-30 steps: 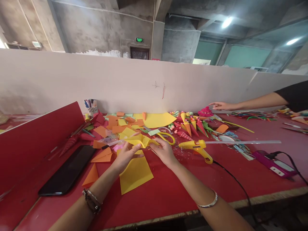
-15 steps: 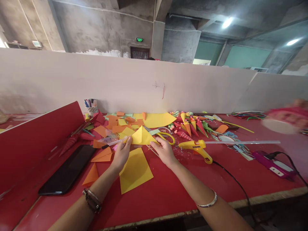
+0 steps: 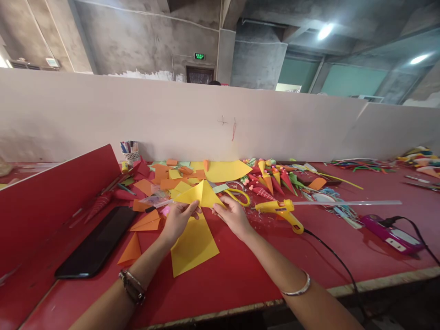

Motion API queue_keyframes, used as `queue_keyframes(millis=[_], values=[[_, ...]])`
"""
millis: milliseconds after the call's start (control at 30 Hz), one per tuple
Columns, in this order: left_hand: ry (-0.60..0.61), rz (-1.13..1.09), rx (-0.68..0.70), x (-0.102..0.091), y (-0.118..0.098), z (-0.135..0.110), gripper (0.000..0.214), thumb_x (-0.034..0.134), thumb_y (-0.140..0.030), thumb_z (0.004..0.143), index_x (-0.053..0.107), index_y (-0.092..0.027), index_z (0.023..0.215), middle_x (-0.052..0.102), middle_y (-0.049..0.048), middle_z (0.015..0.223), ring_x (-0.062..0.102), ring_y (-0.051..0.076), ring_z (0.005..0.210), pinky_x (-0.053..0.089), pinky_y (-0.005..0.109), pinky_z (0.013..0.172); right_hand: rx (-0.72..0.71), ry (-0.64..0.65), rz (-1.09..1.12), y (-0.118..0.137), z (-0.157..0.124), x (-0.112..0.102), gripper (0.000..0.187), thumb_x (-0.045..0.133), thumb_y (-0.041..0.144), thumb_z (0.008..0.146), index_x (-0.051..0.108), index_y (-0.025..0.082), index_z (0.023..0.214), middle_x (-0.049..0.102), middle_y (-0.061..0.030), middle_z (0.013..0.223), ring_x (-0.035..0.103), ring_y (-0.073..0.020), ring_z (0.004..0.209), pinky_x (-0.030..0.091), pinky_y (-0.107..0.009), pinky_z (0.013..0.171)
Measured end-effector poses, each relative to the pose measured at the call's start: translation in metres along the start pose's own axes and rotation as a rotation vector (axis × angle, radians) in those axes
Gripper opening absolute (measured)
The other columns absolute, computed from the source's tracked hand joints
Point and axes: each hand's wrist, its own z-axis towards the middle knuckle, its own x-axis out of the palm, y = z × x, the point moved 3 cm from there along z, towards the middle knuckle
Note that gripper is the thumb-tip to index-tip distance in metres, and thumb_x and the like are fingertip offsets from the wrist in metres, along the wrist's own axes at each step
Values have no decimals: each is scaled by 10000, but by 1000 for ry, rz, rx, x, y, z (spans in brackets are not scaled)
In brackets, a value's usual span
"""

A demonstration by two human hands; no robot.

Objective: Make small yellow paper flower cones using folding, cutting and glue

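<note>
Yellow paper triangle (image 3: pixel 201 194), just left of the scissors (image 3: pixel 239 195), is pinched by both hands; your left hand (image 3: pixel 177 221) has slid inward toward your right hand (image 3: pixel 234 216).

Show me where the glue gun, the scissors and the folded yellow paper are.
glue gun (image 3: pixel 280 210), head view, on its yellow body.
scissors (image 3: pixel 237 192), head view, on the yellow handle.
folded yellow paper (image 3: pixel 201 193), head view, on its upper triangular face.
</note>
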Motion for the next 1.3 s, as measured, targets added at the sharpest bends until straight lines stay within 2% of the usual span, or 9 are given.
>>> queue_keyframes(millis=[133, 200, 300, 433, 600, 767, 1033, 1200, 1300], values=[[-15, 92, -34, 1, 1, -3, 413, 527, -504, 694, 687, -125, 716, 647, 37, 540, 565, 143, 539, 387, 208, 516, 13, -95, 222, 0, 0, -1, 294, 638, 305, 669, 527, 224, 929, 586, 11, 842, 561, -97, 635, 474, -270, 683], [-6, 92, -50, 3, 0, -5, 414, 527, -506, 693, 692, -130, 747, 660, 37, 559, 572, 149, 545, 370, 204, 492, 64, -72, 329, -2, 0, 2, 340, 664, 297, 649, 527, 220, 951, 594, 10, 833, 565, -89, 634, 479, -276, 708], [-1, 104, -73, 5, -2, -7, 376, 549, -489, 682, 694, -143, 701, 657, 28, 540, 570, 147, 529, 350, 201, 466, 116, -3, 364, -5, -1, 6, 245, 674, 295, 642, 593, 183, 845, 610, 4, 761, 572, -97, 656, 479, -280, 738], [-30, 97, -60, 3, -1, -6, 321, 590, -458, 656, 682, -151, 631, 628, 9, 483, 552, 136, 492, 351, 201, 468, 138, -56, 331, -5, -2, 5, 206, 674, 300, 639, 629, 180, 801, 624, 7, 727, 570, -92, 616, 491, -278, 704], [-44, -56, -68, 2, 2, -4, 335, 580, -467, 676, 687, -150, 700, 654, 21, 548, 562, 128, 515, 412, 219, 576, 123, -74, 465, -4, -1, 4, 164, 710, 253, 603, 648, 188, 741, 654, 15, 722, 611, -101, 695, 480, -282, 786], [31, -32, -79, 5, 1, -6, 352, 569, -483, 682, 693, -156, 718, 659, 20, 560, 568, 133, 542, 400, 218, 582, 144, -5, 333, -7, -2, 7, 178, 675, 324, 642, 679, 154, 694, 687, -48, 744, 639, -165, 757, 473, -334, 809], [-5, 135, -25, 7, -5, -6, 348, 566, -450, 674, 608, -145, 511, 541, -25, 434, 401, 71, 402, 269, 192, 432, 98, -33, 106, -5, -1, 6, 208, 665, 379, 635, 662, 189, 718, 665, -26, 667, 612, -157, 585, 502, -324, 617], [-50, 84, 85, 8, -5, -7, 287, 599, -419, 647, 567, -152, 547, 551, -9, 525, 470, 108, 511, 351, 205, 495, 7, 36, 50, -1, -2, 6, 174, 641, 388, 658, 635, 218, 691, 624, 4, 614, 587, -146, 548, 487, -300, 560], [32, 15, 164, 10, -5, -7, 228, 604, -387, 661, 575, -162, 644, 580, 5, 634, 510, 128, 605, 400, 219, 568, -5, 90, 11, 2, -3, 7, 194, 634, 411, 653, 634, 222, 693, 617, 9, 609, 574, -144, 546, 479, -297, 556]])
